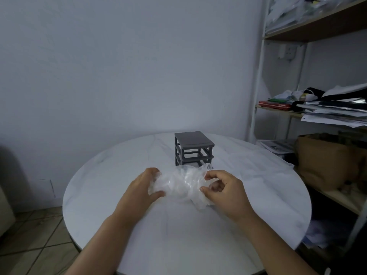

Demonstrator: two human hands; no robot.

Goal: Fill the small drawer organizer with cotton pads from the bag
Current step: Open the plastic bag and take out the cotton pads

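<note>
head | both hands grip bag (181, 183) (clear) | organizer (193, 148) behind

The grey drawer frame (193, 149) stands near the table's (258, 195) far edge. The plastic bag (182, 185), gripped by the left hand (142, 187) and the right hand (222, 188), lies just in front, across its lower part. Bare tabletop runs to the left and right edges. A shelf rack (256, 86) crowds the right edge.

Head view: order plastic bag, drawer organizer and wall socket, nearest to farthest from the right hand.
1. Plastic bag, pinched by the right hand.
2. Drawer organizer, behind it on the table.
3. Wall socket, high at right.
</note>
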